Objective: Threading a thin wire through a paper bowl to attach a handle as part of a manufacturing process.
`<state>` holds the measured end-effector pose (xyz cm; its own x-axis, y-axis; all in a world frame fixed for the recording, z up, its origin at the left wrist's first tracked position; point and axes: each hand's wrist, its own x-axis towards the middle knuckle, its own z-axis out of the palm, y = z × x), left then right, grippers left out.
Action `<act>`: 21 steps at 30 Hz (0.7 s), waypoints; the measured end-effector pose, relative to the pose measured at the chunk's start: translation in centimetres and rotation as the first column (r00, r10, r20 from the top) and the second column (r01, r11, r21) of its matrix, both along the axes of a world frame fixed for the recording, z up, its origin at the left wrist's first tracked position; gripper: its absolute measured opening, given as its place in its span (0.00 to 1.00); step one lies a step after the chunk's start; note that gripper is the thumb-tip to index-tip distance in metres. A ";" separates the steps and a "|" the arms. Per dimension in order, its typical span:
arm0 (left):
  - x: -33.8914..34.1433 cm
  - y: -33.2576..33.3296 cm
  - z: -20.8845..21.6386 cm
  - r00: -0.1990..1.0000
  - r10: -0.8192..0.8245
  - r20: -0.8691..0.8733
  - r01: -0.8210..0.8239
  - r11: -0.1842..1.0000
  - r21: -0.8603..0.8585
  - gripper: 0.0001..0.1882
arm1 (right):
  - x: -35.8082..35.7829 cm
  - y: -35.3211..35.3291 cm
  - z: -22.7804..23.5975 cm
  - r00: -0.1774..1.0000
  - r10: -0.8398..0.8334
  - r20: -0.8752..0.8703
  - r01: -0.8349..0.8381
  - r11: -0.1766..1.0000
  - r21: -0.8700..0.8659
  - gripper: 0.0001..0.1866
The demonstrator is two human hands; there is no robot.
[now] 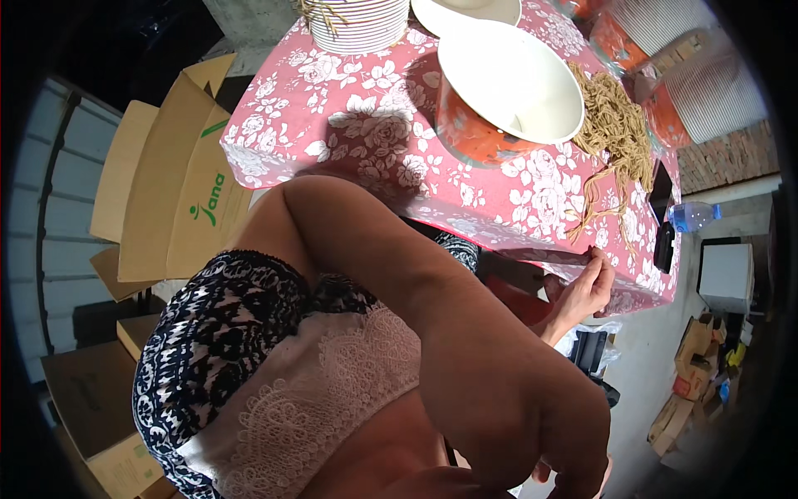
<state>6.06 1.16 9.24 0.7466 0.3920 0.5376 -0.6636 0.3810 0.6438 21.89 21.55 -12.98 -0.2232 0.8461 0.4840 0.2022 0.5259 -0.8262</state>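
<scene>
A table point(366, 108) covered in pink cloth with white flowers fills the upper middle of the view. To its left stands an open brown cardboard carton point(166, 200) with green markings. The left hand point(511, 412) looms close to the camera, bent back toward the wearer, its fingers curled and running partly off the lower edge; whether its grip is on anything I cannot tell.

On the table sits a wide round container point(486, 141) with an orange-red outside and a white inside. Stacks of white-rimmed orange bowls point(706, 91) in clear plastic stand at the upper right, and a tangled heap of golden-brown strands point(615, 125) lies just right of the container, some ends trailing toward the table's near edge. A ridged white stack point(357, 29) stands at the far left of the table.

The right hand point(582, 287) is at the near edge, fingertips bent together at the end of a dark narrow strip point(544, 255) along the cloth; whether that grip is closed on it cannot be told. A clear plastic bottle with a blue label point(694, 217) is at the table's right side.
</scene>
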 end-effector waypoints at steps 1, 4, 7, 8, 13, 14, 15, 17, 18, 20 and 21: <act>0.2 -0.1 0.1 1.000 0.009 -0.002 -0.009 1.000 0.006 0.22 | 0.1 0.0 0.0 1.000 0.011 -0.015 -0.011 1.000 -0.003 0.10; 0.4 -0.1 0.5 1.000 -0.013 0.027 0.014 1.000 -0.021 0.22 | 0.5 -0.2 0.0 1.000 0.015 -0.008 -0.015 1.000 -0.013 0.10; 0.4 -0.1 0.7 0.999 -0.032 -0.030 0.032 0.999 0.014 0.21 | 0.8 -0.4 0.0 1.000 0.027 -0.015 -0.027 0.999 -0.035 0.10; 1.4 -0.3 0.2 0.986 0.160 0.039 -0.165 0.970 0.177 0.20 | 0.7 -0.4 0.1 0.999 0.031 -0.012 -0.032 0.999 -0.035 0.10; 1.9 -0.1 -0.2 0.936 0.330 0.125 -0.353 0.879 0.320 0.19 | 0.1 -0.9 0.7 0.998 0.056 -0.030 -0.058 0.997 -0.057 0.10; 2.1 -0.1 -0.2 0.937 0.330 0.119 -0.351 0.879 0.323 0.19 | 0.1 -1.0 0.8 0.998 0.059 -0.032 -0.061 0.997 -0.056 0.10; 2.2 0.1 -0.1 0.937 0.329 0.113 -0.348 0.879 0.326 0.19 | 0.1 -1.0 0.9 0.998 0.060 -0.030 -0.061 0.996 -0.057 0.10; 2.1 0.3 0.0 0.939 0.332 0.095 -0.344 0.878 0.333 0.19 | 0.0 -0.9 0.9 0.999 0.043 -0.032 -0.045 0.997 -0.065 0.10; 2.2 0.2 0.0 0.939 0.332 0.086 -0.341 0.878 0.336 0.19 | 0.1 -0.7 0.7 0.998 0.044 -0.033 -0.046 0.997 -0.066 0.10; 2.2 0.3 0.1 0.939 0.336 0.070 -0.339 0.877 0.342 0.19 | 0.3 -0.2 0.3 0.997 0.065 -0.028 -0.065 0.998 0.003 0.10; 2.3 0.3 0.2 0.940 0.337 0.062 -0.337 0.876 0.345 0.19 | 0.3 -0.1 0.1 0.997 0.067 -0.028 -0.067 0.998 0.003 0.10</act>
<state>8.32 1.49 9.43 0.6027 0.4092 0.6850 -0.7120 -0.1119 0.6932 22.22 21.42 -12.88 -0.2657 0.8286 0.4927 0.1429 0.5393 -0.8299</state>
